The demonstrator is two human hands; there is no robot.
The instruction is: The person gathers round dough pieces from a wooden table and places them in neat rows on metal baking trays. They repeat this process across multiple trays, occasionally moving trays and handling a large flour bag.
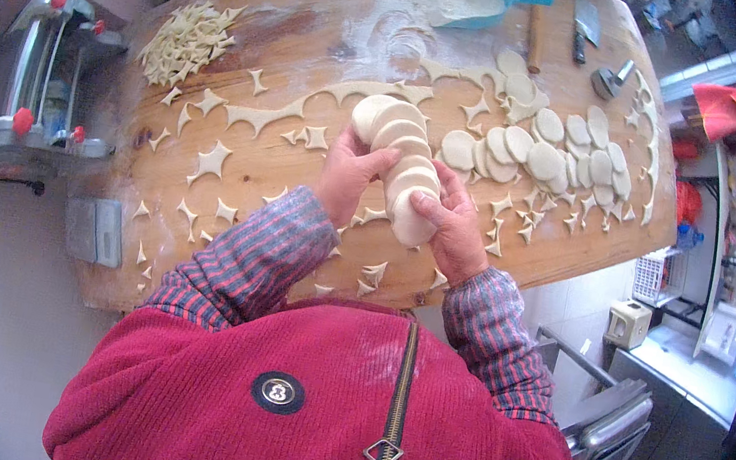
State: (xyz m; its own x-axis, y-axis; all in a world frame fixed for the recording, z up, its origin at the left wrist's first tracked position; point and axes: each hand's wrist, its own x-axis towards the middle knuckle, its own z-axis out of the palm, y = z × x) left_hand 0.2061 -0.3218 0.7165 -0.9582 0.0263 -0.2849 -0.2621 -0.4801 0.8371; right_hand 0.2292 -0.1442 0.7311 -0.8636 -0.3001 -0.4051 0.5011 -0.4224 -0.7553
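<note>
A row of overlapping round dough wrappers (405, 143) is held up in front of me, over a floured wooden table (183, 258). My left hand (350, 173) grips the upper left end, its thumb lying on top of the discs. At the lower right end, my right hand (459, 226) presses its thumb onto the last disc. Fingers of both hands are partly hidden under the row. More dough discs (543, 160) lie in loose overlapping piles to the right. Star-shaped dough scraps (210, 162) are scattered around, and a long cut-out dough strip (270, 117) stretches behind my hands.
A heap of dough scraps (189, 43) sits at the far left. Along the back are a blue scoop of flour (472, 2), a rolling pin (537, 25), a cleaver (584, 26) and a round metal cutter (608, 82). A metal-framed machine (48, 85) stands left.
</note>
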